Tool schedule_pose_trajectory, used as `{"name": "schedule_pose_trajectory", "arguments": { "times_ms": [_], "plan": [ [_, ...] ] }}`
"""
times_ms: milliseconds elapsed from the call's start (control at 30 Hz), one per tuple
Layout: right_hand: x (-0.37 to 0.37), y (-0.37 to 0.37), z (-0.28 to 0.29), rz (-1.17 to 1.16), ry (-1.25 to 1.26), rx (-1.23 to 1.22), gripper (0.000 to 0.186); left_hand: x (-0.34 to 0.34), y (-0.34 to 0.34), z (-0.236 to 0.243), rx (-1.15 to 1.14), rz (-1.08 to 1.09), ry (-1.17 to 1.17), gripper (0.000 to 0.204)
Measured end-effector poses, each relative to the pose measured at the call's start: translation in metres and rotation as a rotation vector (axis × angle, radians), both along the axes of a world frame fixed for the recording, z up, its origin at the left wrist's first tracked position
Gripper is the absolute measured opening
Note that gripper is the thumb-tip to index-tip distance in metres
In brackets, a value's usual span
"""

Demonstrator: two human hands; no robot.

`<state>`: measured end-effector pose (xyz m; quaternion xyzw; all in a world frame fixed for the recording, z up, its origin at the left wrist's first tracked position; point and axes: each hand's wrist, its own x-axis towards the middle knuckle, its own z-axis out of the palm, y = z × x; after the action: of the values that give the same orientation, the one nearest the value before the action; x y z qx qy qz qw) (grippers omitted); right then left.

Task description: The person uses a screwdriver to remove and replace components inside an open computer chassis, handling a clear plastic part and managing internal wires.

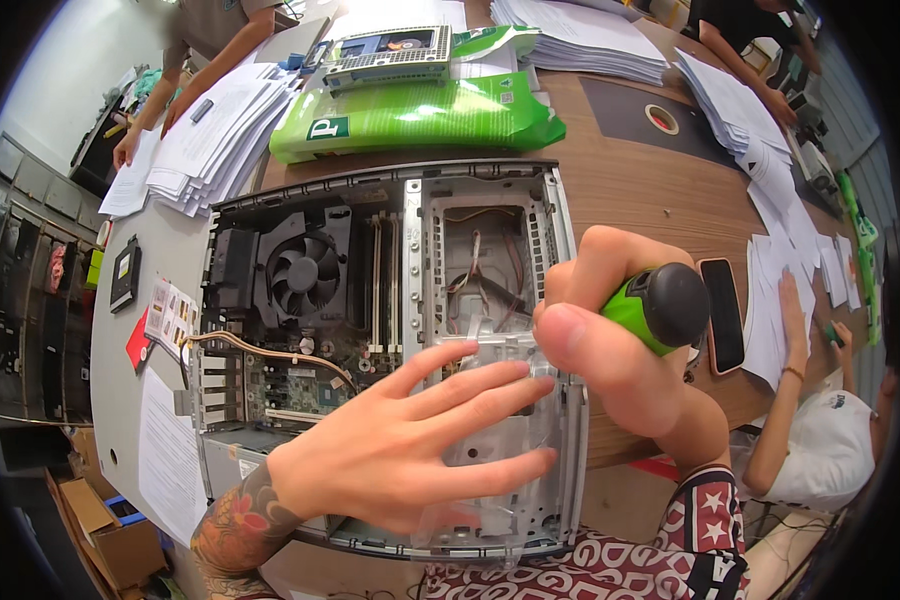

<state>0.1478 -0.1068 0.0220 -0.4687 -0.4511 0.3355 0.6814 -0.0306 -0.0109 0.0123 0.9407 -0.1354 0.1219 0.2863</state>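
Observation:
An opened desktop computer case (415, 260) lies flat, its cooling fan (303, 275) and circuit board (315, 385) showing on the left side. My left hand (390, 455) is spread over the lower right of the case, fingers outstretched across a clear plastic piece (500, 432). Wrapped round a green and black screwdriver handle (660, 308) is my right hand (615, 335), held above the right rim of the case. The screwdriver's shaft and tip are hidden behind that hand. Inside the metal drive frame, several thin cables (475, 265) run loose.
Beyond the case lie a green paper pack (420, 115) and a metal drive cage (390, 55). A phone (722, 315) and a tape roll (661, 119) sit to the right. Paper stacks (220, 130) surround the case. Co-workers' hands (795, 320) are at the table edges.

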Motion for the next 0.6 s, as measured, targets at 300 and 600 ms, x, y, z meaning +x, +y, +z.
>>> {"name": "schedule_pose_trajectory", "arguments": {
  "times_ms": [300,600],
  "plan": [
    [0.006,0.002,-0.003,0.005,-0.103,0.051,0.022,-0.001,0.003,-0.008,0.256,-0.032,0.053,0.046],
    [0.011,-0.012,0.011,0.113,0.026,0.140,0.016,-0.008,0.000,-0.008,0.395,0.116,-0.012,0.038]
  ]
}}
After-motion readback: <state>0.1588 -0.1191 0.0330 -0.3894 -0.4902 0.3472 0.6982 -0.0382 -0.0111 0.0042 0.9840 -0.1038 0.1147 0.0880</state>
